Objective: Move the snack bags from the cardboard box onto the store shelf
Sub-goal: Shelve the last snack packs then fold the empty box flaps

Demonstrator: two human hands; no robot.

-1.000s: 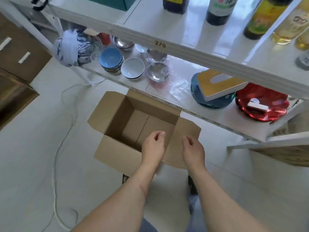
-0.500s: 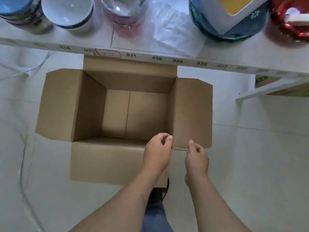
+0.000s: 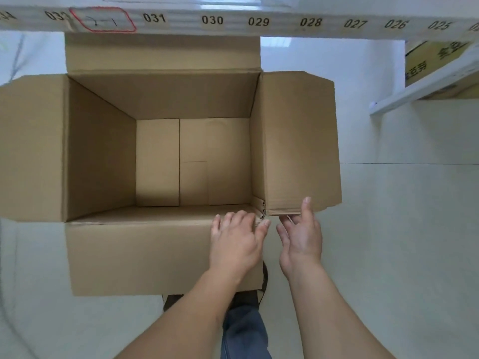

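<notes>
An open cardboard box (image 3: 98, 156) stands on the pale floor below the shelf edge (image 3: 285, 22), all of its flaps folded outward. Only bare cardboard shows inside it, and no snack bags are in view. My left hand (image 3: 236, 244) rests on the near flap by the box's near right corner, fingers loosely spread. My right hand (image 3: 300, 234) is at the near edge of the right flap (image 3: 298, 141). Its thumb lies on top of that flap and its fingers reach under the edge.
The white shelf edge carries number labels from 025 to 032 and a red-outlined tag (image 3: 103, 20). A low shelf with a yellowish carton (image 3: 435, 60) juts out at the right. My shoe (image 3: 248, 299) and trouser leg are under the box's near flap.
The view has dropped and closed in on the box, so the shelf's goods have left the frame. Both hands moved to the near right corner and uncurled; the right thumb now lies on the right flap.
</notes>
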